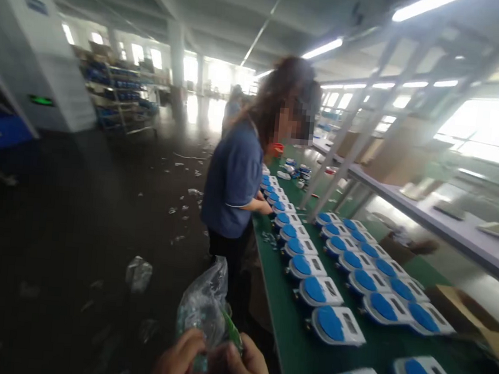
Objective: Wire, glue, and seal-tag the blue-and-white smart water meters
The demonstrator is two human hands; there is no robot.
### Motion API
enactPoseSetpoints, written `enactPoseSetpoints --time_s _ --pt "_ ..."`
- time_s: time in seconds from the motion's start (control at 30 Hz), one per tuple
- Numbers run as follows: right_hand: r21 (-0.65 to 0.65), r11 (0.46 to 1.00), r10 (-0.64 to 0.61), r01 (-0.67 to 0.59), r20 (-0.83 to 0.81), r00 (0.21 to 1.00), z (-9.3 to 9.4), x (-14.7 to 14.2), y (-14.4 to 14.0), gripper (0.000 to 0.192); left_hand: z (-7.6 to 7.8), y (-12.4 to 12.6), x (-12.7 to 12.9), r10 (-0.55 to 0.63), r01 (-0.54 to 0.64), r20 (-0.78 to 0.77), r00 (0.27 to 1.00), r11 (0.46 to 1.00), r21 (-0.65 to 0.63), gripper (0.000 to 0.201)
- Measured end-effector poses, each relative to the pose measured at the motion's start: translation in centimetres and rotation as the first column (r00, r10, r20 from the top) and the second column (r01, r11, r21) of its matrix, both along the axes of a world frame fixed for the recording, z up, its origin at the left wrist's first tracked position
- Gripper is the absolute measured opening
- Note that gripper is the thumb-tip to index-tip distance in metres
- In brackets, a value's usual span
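Both of my hands show at the bottom edge, left of the bench. My left hand [179, 363] and my right hand [247, 371] together pinch a crumpled clear plastic bag [203, 301] that rises above them; something green shows inside it near my right fingers. To the right runs a green workbench [281, 328] carrying rows of white devices with blue oval covers [329, 323].
A co-worker in a blue shirt [235, 180] stands at the bench ahead, hands on the devices. A grey shelf [445, 225] on slanted posts spans the bench. An open cardboard box [476, 326] lies at right. Plastic scraps [139, 273] litter the dark floor; shelving [122, 96] stands far left.
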State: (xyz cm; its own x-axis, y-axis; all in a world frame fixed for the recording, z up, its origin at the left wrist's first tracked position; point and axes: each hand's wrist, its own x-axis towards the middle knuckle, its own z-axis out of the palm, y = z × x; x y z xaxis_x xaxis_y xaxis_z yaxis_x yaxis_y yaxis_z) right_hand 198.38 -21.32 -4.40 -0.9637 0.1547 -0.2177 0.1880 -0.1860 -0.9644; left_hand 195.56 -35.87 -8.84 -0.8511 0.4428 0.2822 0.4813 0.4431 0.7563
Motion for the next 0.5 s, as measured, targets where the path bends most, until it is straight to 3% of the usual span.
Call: enactPoseSetpoints --time_s 0.1,0.2,0.33,0.5 --pt "0.039 0.987 0.156 -0.156 0.016 0.988 -0.1 -5.8 -7.8 0.047 -0.2 -7.6 -3.7 0.151 -0.151 -0.007 0.988 0.988 -0.043 0.019" --pt "0.075 0.957 0.277 -0.279 0.037 0.960 -0.7 -10.7 -13.6 0.041 -0.6 -13.2 -6.4 0.320 -0.321 -0.028 0.947 0.947 -0.018 0.023" --pt "0.228 0.923 0.309 -0.310 0.038 0.950 -2.6 -17.1 -19.4 0.027 -2.1 -17.8 -10.5 0.512 -0.512 0.014 0.859 0.858 0.048 0.022" --pt "0.430 0.848 0.329 -0.310 0.032 0.944 -5.2 -26.3 -25.1 0.012 -3.5 -21.8 -18.2 0.639 -0.641 0.107 0.762 0.767 -0.015 0.025"
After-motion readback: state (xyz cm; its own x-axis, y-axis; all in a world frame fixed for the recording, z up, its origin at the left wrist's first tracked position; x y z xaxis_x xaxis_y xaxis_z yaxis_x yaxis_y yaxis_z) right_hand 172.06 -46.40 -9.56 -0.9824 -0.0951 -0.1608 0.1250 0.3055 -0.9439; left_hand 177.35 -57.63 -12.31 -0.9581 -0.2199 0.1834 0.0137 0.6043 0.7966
